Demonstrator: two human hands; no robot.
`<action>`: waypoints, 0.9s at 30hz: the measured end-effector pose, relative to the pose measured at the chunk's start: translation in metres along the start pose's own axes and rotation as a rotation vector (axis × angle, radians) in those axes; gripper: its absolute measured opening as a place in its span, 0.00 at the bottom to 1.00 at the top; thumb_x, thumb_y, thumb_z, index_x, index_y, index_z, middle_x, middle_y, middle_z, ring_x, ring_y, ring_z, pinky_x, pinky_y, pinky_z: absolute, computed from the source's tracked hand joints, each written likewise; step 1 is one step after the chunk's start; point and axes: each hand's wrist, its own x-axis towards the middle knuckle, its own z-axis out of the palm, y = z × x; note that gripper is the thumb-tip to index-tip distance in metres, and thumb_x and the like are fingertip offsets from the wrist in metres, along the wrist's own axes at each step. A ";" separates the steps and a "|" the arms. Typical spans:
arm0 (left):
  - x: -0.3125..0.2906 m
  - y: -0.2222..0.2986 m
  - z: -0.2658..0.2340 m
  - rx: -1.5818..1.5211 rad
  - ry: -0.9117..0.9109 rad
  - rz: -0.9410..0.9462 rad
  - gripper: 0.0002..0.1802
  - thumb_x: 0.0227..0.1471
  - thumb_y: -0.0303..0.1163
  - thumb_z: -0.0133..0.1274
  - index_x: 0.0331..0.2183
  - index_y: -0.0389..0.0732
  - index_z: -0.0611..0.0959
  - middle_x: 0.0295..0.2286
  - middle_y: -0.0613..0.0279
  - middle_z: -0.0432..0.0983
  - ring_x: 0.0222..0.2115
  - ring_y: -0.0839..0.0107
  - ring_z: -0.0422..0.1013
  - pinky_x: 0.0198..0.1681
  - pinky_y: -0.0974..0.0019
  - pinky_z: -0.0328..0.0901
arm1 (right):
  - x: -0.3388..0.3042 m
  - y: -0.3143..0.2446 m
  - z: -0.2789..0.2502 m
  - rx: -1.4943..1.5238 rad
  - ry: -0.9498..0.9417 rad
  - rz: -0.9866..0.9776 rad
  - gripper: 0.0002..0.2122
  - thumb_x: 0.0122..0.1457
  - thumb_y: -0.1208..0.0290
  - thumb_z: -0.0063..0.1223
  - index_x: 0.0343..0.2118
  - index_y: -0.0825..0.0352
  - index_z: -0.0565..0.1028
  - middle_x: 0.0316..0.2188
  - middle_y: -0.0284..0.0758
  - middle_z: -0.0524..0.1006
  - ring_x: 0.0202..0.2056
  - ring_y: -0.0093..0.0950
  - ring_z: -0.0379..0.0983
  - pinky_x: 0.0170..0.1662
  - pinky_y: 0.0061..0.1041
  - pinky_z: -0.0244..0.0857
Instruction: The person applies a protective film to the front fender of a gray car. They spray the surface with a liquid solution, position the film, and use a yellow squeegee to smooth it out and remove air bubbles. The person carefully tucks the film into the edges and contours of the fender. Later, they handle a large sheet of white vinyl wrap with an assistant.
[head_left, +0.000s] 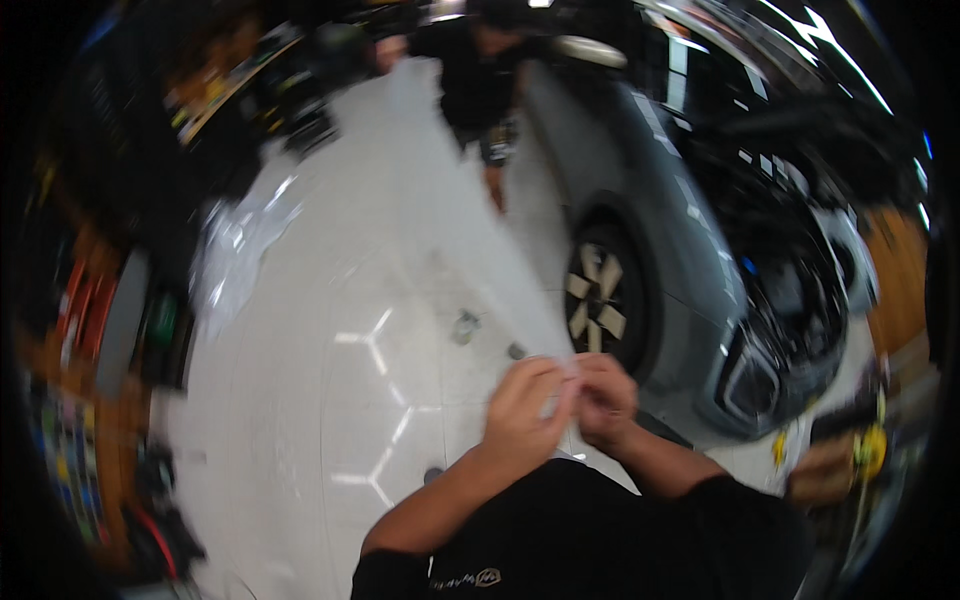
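Observation:
A long translucent film sheet (pixel 478 245) stretches from my hands up to a person (pixel 468 85) in dark clothes at the far end, whose raised hand is at its top edge. The sheet narrows to a gathered end in front of me. My left hand (pixel 525 410) pinches this end, thumb and fingers closed. Right beside it, my right hand (pixel 606 400) is also closed on the film, with fingers curled. The two hands touch or nearly touch. Motion blur hides the exact finger contact.
A grey car (pixel 665 250) with its engine bay exposed stands close on the right, its front wheel (pixel 598 300) near my hands. Crumpled clear film (pixel 240 245) lies on the shiny white floor (pixel 300 400) at left. Shelves (pixel 95 420) line the left side. A yellow reel (pixel 872 452) sits at right.

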 end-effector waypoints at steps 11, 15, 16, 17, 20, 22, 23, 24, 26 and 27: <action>-0.015 -0.007 -0.011 0.014 -0.146 -0.140 0.09 0.50 0.20 0.55 0.37 0.32 0.80 0.37 0.50 0.76 0.38 0.61 0.74 0.43 0.63 0.69 | -0.006 -0.005 0.025 0.125 0.047 0.215 0.12 0.50 0.89 0.52 0.37 0.70 0.74 0.33 0.40 0.75 0.33 0.33 0.74 0.36 0.26 0.69; -0.031 -0.031 -0.013 -0.088 -0.161 -0.273 0.09 0.56 0.25 0.52 0.39 0.31 0.79 0.40 0.53 0.75 0.41 0.65 0.72 0.45 0.65 0.68 | -0.016 -0.011 0.017 0.169 0.059 0.343 0.10 0.52 0.88 0.51 0.37 0.70 0.74 0.32 0.39 0.74 0.33 0.30 0.74 0.36 0.25 0.68; -0.038 -0.049 -0.014 -0.134 -0.115 -0.412 0.11 0.57 0.28 0.52 0.41 0.32 0.78 0.41 0.53 0.75 0.41 0.66 0.72 0.45 0.65 0.67 | -0.016 -0.014 0.017 0.192 0.082 0.370 0.09 0.53 0.87 0.50 0.36 0.69 0.74 0.31 0.38 0.74 0.32 0.30 0.74 0.35 0.24 0.68; -0.050 -0.073 -0.016 -0.176 -0.062 -0.552 0.13 0.57 0.30 0.53 0.43 0.33 0.78 0.41 0.53 0.74 0.42 0.66 0.72 0.44 0.66 0.67 | -0.015 -0.018 0.017 0.236 0.067 0.414 0.09 0.54 0.88 0.49 0.37 0.69 0.73 0.32 0.38 0.74 0.33 0.28 0.73 0.37 0.24 0.67; -0.086 -0.134 -0.006 -0.309 -0.029 -0.963 0.23 0.59 0.39 0.52 0.50 0.35 0.74 0.45 0.55 0.72 0.43 0.68 0.70 0.45 0.67 0.65 | -0.007 -0.025 0.008 0.377 0.102 0.523 0.09 0.56 0.88 0.48 0.38 0.69 0.71 0.35 0.36 0.73 0.35 0.24 0.71 0.41 0.23 0.67; -0.123 -0.185 0.001 -0.449 -0.081 -1.219 0.37 0.57 0.52 0.52 0.59 0.38 0.66 0.50 0.54 0.68 0.48 0.67 0.68 0.49 0.62 0.64 | 0.005 -0.020 0.003 0.432 0.182 0.469 0.09 0.58 0.87 0.48 0.39 0.67 0.70 0.35 0.33 0.72 0.37 0.22 0.71 0.43 0.22 0.66; -0.140 -0.200 0.014 -0.537 -0.090 -1.279 0.43 0.55 0.58 0.52 0.62 0.40 0.61 0.53 0.53 0.65 0.52 0.64 0.64 0.53 0.56 0.61 | 0.008 -0.012 -0.003 0.495 0.240 0.501 0.09 0.58 0.87 0.47 0.38 0.66 0.69 0.34 0.33 0.72 0.36 0.22 0.72 0.43 0.23 0.68; -0.141 -0.198 0.025 -0.594 -0.131 -1.377 0.47 0.53 0.60 0.53 0.63 0.41 0.58 0.55 0.52 0.63 0.56 0.61 0.60 0.56 0.54 0.58 | 0.014 -0.011 -0.013 0.587 0.333 0.588 0.09 0.57 0.86 0.47 0.38 0.66 0.68 0.33 0.33 0.73 0.35 0.23 0.73 0.43 0.25 0.69; -0.124 -0.182 0.051 -0.999 -0.096 -1.627 0.38 0.56 0.56 0.52 0.58 0.41 0.66 0.51 0.53 0.67 0.53 0.62 0.64 0.54 0.55 0.61 | 0.024 -0.011 -0.042 0.558 0.440 0.627 0.09 0.57 0.86 0.47 0.37 0.65 0.69 0.33 0.32 0.73 0.33 0.22 0.72 0.39 0.24 0.70; -0.130 -0.187 0.060 -1.255 -0.113 -1.507 0.31 0.58 0.52 0.51 0.54 0.42 0.69 0.47 0.56 0.70 0.50 0.64 0.66 0.52 0.56 0.63 | 0.020 0.004 -0.060 0.524 0.484 0.597 0.08 0.57 0.85 0.47 0.38 0.66 0.68 0.33 0.32 0.73 0.33 0.22 0.72 0.38 0.23 0.69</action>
